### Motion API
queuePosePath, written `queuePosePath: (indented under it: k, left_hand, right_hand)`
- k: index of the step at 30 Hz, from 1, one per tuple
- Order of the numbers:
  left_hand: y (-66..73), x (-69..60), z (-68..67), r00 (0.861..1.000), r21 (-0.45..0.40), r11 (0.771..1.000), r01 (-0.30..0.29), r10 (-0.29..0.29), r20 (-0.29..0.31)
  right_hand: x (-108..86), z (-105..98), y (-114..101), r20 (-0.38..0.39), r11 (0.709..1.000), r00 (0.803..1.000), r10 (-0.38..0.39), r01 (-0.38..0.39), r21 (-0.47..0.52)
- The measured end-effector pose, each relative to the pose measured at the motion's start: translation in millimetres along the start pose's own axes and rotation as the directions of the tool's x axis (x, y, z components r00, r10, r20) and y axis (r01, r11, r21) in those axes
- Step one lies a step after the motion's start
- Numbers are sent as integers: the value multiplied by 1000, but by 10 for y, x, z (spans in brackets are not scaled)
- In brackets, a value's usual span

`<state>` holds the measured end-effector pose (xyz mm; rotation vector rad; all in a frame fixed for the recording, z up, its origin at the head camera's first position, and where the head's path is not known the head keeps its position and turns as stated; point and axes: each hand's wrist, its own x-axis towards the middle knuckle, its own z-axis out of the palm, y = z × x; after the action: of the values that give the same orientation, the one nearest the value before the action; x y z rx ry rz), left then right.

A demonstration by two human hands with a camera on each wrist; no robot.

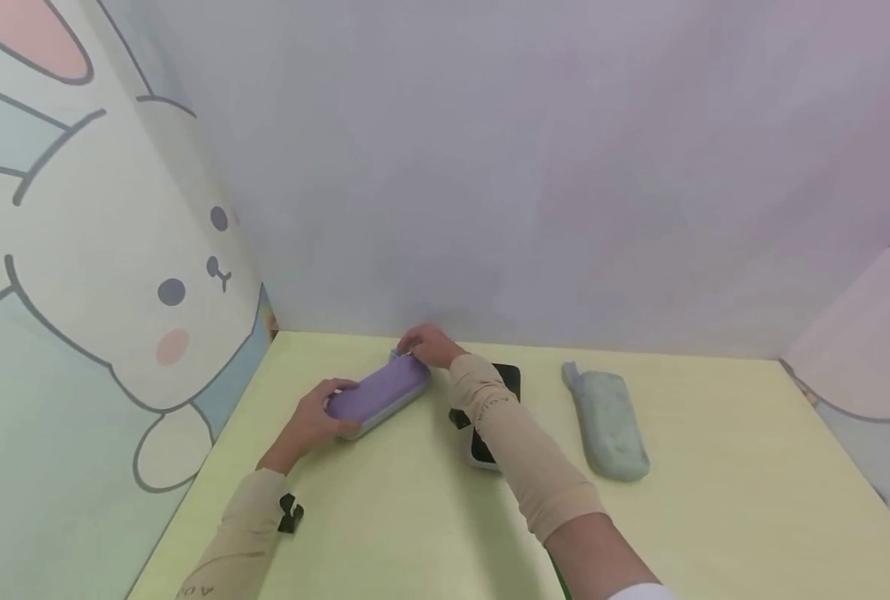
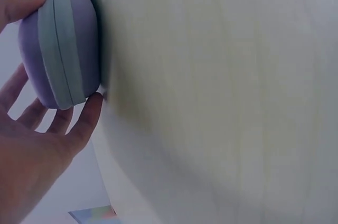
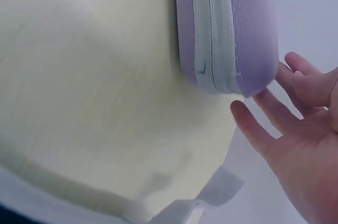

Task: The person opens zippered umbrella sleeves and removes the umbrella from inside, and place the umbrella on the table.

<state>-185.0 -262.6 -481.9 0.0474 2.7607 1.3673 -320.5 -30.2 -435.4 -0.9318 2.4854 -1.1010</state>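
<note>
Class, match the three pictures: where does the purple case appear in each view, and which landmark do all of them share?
Head: the purple case is left of centre, between the left hand and right hand.
Left wrist: upper left corner.
Right wrist: top, right of centre, cut off by the upper edge.
Shared landmark: the pale yellow tabletop.

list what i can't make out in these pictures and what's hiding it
Head view: the middle of the dark item, hidden by the right sleeve.
Head view: the sleeve's lettering, too small to read.
Left wrist view: the purple case's upper end, cut off by the top edge.
Right wrist view: whether the right hand pinches anything, hidden by the case.
</note>
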Motion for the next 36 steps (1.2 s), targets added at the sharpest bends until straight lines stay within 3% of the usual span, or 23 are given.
queuePosePath:
  k: [6, 7, 10, 13, 14, 20, 30, 36]
  left_hand:
    - [0, -16, 8, 1000, -7, 1000, -10, 10, -3]
    - [6, -13, 2, 1000, -8, 1000, -9, 9, -2]
    - [33, -3, -15, 1000, -3, 1000, 2, -2, 7]
    - [63, 8, -28, 1000, 10, 1000, 12, -12, 18]
    - [72, 11, -32, 1000, 18, 1000, 14, -14, 23]
    - [109, 37, -60, 999, 50, 999, 7, -8, 31]
    - [161, 13, -64, 998, 50, 998, 34, -37, 51]
    - [199, 24, -107, 999, 61, 998, 11, -14, 50]
  right_hand:
    - [66, 53, -12, 54, 995, 998, 36, -31, -97]
    - [122, 72, 75, 57, 996, 998, 5, 0, -90]
    - [185, 52, 101, 104, 996, 994, 30, -21, -85]
    - [228, 47, 136, 136, 996, 988, 70, -61, -65]
    - [201, 28, 62, 150, 990, 980, 127, -117, -75]
    - [215, 53, 63, 125, 980, 972, 199, -197, -29]
    - [108, -18, -50, 166, 977, 963, 210, -213, 1]
    - [104, -57, -48, 144, 987, 977, 160, -154, -52]
